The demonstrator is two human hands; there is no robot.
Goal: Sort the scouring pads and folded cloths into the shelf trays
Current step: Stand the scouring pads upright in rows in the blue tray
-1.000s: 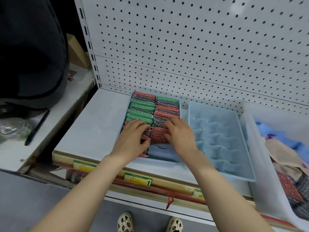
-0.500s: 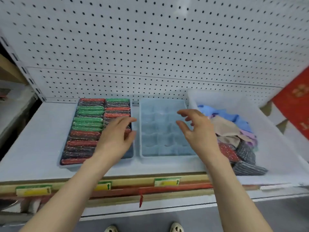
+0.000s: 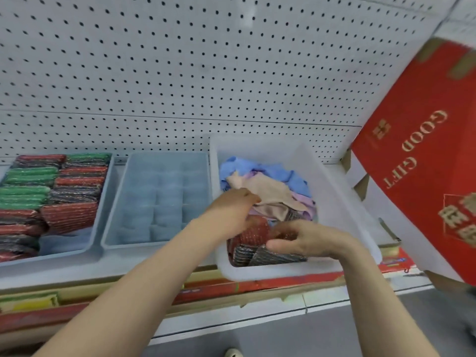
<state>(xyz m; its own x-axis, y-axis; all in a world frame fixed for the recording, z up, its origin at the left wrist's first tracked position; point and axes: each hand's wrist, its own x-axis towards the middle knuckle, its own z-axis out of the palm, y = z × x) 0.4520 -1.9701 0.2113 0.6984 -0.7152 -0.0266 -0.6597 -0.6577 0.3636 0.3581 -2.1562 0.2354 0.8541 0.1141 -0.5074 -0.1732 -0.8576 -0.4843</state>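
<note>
A white bin (image 3: 337, 202) on the shelf holds loose cloths (image 3: 268, 188) at the back and scouring pads (image 3: 260, 256) at the front. Both my hands are inside it. My left hand (image 3: 231, 215) grips a red scouring pad (image 3: 255, 231) at its left edge. My right hand (image 3: 309, 240) hovers over the dark pads with fingers curved and thumb stretched left; blur hides whether it holds one. To the left, a blue tray (image 3: 104, 199) is packed with rows of red, green and dark pads (image 3: 72, 194). Between them stands a blue divided tray (image 3: 159, 199) with nothing in it.
A white pegboard (image 3: 180, 73) backs the shelf. A red gift box (image 3: 425, 163) leans in at the right, close to the bin. Price labels (image 3: 28, 302) run along the shelf's front edge. The floor lies below.
My view has swung right. Both hands left the packed pad tray, crossed over the divided tray and dropped into the white bin; my left hand now has a red pad.
</note>
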